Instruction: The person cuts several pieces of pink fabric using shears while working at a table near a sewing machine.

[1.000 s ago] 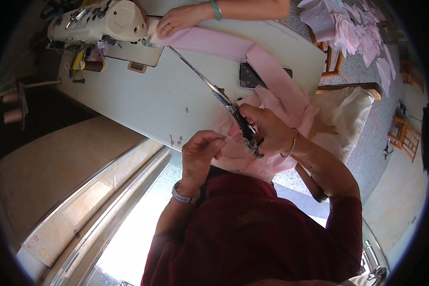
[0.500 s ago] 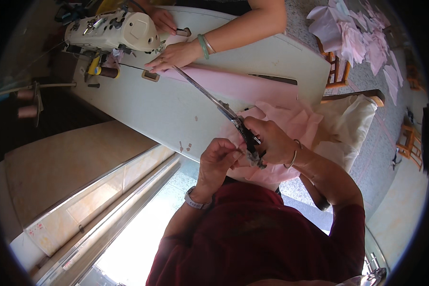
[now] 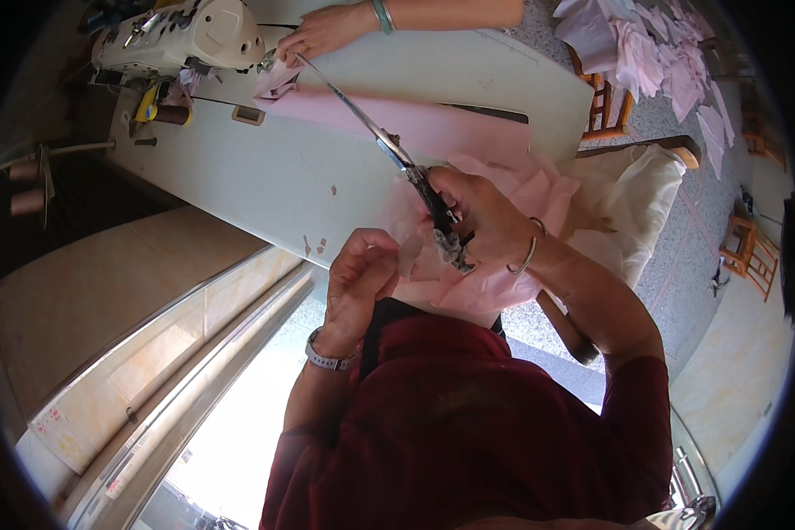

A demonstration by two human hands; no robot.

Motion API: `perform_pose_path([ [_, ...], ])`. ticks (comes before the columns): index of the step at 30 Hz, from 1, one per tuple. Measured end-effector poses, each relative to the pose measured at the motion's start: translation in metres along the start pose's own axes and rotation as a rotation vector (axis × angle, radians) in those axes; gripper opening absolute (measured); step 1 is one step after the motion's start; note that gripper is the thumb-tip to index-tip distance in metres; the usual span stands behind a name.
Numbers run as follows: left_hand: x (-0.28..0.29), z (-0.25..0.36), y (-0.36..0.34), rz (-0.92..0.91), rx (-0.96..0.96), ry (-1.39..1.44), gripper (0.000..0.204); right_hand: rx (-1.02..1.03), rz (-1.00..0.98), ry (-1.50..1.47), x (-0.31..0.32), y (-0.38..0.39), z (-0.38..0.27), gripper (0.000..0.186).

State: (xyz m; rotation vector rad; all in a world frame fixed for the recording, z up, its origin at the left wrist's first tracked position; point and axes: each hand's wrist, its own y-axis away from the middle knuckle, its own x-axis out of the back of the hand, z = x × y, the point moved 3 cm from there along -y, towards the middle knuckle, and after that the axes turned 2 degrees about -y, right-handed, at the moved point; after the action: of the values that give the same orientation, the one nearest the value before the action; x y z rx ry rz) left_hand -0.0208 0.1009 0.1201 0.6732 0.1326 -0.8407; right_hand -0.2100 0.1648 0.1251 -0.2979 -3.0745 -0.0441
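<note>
My right hand point(image 3: 490, 221) grips a large pair of scissors point(image 3: 396, 152) by its dark handles, part of which is wrapped in a greyish, worn covering. The blades look closed and point up and left over the table toward the sewing machine. Beside the handles, my left hand point(image 3: 360, 276) is closed in a pinch, with a small pale scrap of cloth point(image 3: 409, 253) at its fingertips. Loose pink fabric point(image 3: 548, 199) is bunched below and right of my right hand. A long folded pink piece of fabric point(image 3: 415, 122) stretches from there toward the machine.
A white sewing machine point(image 3: 185, 37) stands at the far left of the pale table point(image 3: 283, 185). Another person's hand point(image 3: 327, 34) rests on the pink cloth by it. Thread spools point(image 3: 168, 114) lie nearby. Pink pieces point(image 3: 636, 57) hang over a wooden chair point(image 3: 608, 106) at right.
The whole view has shifted a little. My left hand has drawn left, away from the scissors' handles. The other person's hand has moved nearer the machine's needle, and their second hand is out of sight.
</note>
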Motion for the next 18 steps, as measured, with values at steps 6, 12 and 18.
perform_pose_path([
  [6,-0.002,-0.001,0.004,-0.038,-0.062,0.019,0.019,-0.065,-0.02,0.023,0.0,0.001,0.004,0.024],
  [12,-0.005,-0.008,0.005,0.015,-0.206,-0.199,0.033,-0.1,0.007,-0.005,0.002,0.002,0.002,0.022],
  [18,-0.005,-0.01,0.003,0.084,-0.188,-0.18,0.032,-0.063,0.004,-0.007,0.002,0.003,0.0,0.023],
])
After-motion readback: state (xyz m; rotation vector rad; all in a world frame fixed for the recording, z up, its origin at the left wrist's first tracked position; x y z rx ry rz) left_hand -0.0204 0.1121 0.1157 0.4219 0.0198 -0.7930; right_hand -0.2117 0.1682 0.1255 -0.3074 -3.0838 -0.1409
